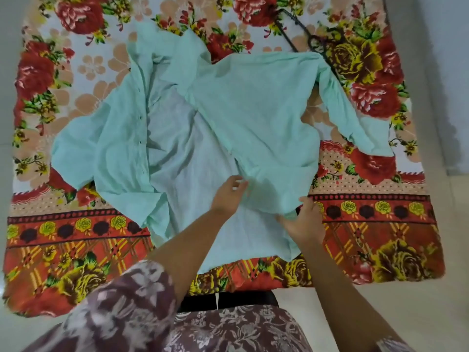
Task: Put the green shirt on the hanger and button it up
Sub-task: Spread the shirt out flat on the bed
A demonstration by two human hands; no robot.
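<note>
The pale green shirt (253, 110) lies spread on a flowered blanket (63, 80), unbuttoned, its front panels fallen apart and its sleeves out to both sides. Dark buttons run down the left panel. A black hanger (295, 29) lies on the blanket at the far right, beyond the shirt's shoulder, partly under the sleeve. My left hand (229, 193) pinches the inner edge of the shirt's right front panel near the hem. My right hand (303, 221) grips the same panel's lower hem, fingers tucked under the cloth.
The blanket covers a patch of pale tiled floor (444, 224), which shows on both sides and in front. My patterned sleeves and clothing fill the bottom of the view.
</note>
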